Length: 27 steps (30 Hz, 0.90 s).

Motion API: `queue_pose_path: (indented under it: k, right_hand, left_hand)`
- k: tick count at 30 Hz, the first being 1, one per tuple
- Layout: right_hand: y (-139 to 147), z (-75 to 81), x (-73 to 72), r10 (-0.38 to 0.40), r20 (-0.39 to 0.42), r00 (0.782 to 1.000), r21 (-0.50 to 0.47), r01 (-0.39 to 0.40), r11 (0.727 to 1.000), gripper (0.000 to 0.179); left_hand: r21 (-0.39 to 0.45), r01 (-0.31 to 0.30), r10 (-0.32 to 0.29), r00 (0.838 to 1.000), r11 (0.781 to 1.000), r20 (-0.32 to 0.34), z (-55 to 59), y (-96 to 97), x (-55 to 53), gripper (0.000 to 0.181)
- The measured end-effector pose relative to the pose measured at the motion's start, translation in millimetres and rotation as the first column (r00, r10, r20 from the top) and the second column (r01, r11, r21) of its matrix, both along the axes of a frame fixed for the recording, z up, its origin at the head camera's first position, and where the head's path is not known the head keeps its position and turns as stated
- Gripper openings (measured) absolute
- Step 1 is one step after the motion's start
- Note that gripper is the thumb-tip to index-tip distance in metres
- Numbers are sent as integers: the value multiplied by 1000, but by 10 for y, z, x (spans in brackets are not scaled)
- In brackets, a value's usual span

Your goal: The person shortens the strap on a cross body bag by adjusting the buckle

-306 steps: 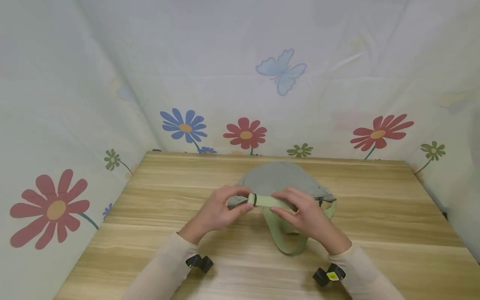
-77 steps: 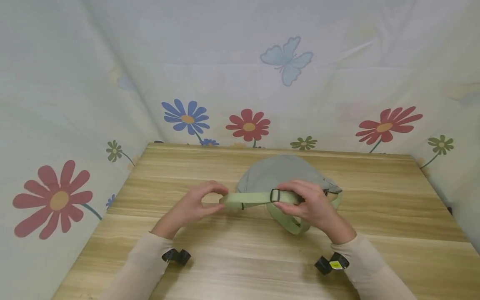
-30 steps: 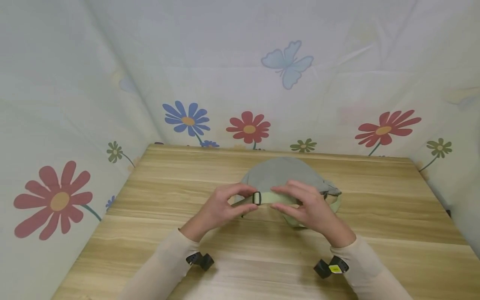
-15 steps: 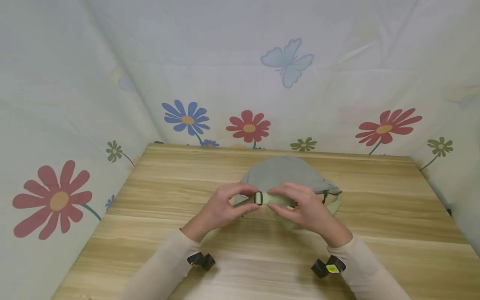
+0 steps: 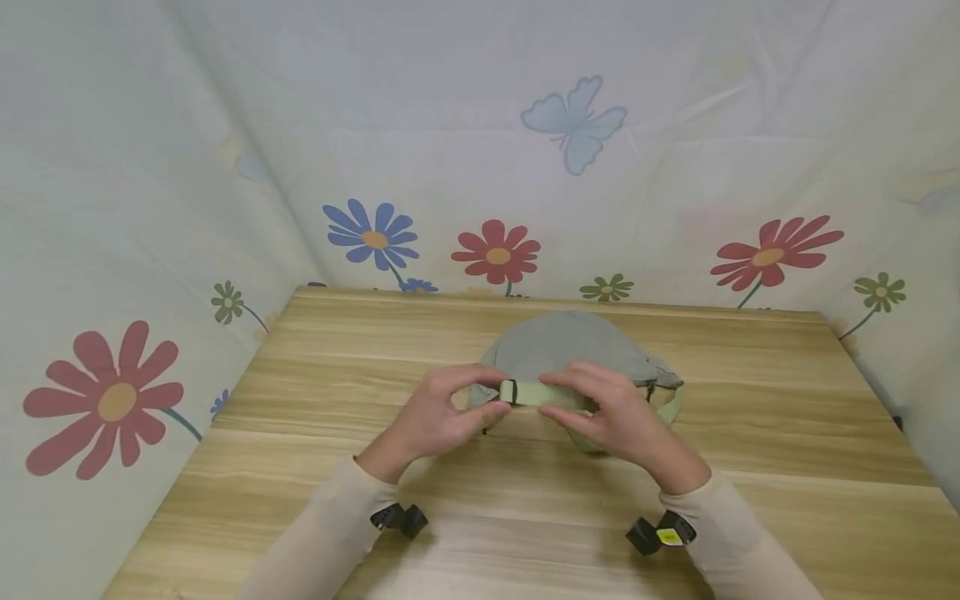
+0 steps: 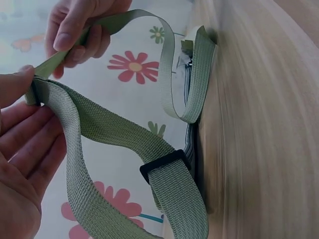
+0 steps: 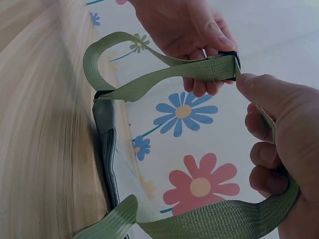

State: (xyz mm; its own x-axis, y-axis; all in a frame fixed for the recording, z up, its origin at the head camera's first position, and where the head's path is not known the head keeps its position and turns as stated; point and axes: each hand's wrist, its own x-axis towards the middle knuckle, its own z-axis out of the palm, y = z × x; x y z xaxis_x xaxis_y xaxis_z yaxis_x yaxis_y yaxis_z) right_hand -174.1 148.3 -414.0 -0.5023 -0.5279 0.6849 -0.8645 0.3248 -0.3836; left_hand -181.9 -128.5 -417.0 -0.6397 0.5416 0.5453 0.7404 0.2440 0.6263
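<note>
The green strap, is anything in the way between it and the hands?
Nothing visible: the left hand pinches the green strap at its black buckle, and the right hand grips it further along. The grey bag lies beyond, not in between.

strap (image 6: 179, 199) is showing matt, woven webbing | slider (image 6: 165, 164) is looking plastic, smooth | bag (image 5: 566, 343) is showing matt cloth | tabletop (image 5: 525, 517) is showing wood grain, gleaming softly

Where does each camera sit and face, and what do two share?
Head: on the head, facing forward and down at the grey bag; left grip, right grip and sleeves show.
Left wrist: worn there, faces the webbing strap; both grips show.
Right wrist: likewise, from the opposite side; both grips show.
Wrist views share the strap and a black slider buckle.
</note>
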Motion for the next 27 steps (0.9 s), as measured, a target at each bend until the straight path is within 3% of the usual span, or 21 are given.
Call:
queue_pose_path:
  k: [5, 19, 24, 27]
  right_hand:
    - [-9, -2, -7, 10, -25, 1000, -1, -10, 1000, 29]
    - [-132, 5, -12, 65, -87, 994, -38, -68, 997, 32]
    - [-158, -8, -11, 60, -52, 997, -3, -60, 998, 31]
    - [-102, -26, 1, 32, -27, 999, 21, -31, 999, 30]
  left_hand:
    - [1, 1, -1, 1000, 1000, 10, -12, -32, -9, 26]
    - [-19, 24, -22, 992, 1000, 124, -5, -15, -1, 29]
    - [-40, 29, -24, 993, 999, 118, 3, -4, 0, 24]
    - [-36, 0, 4, 995, 999, 104, -10, -15, -2, 23]
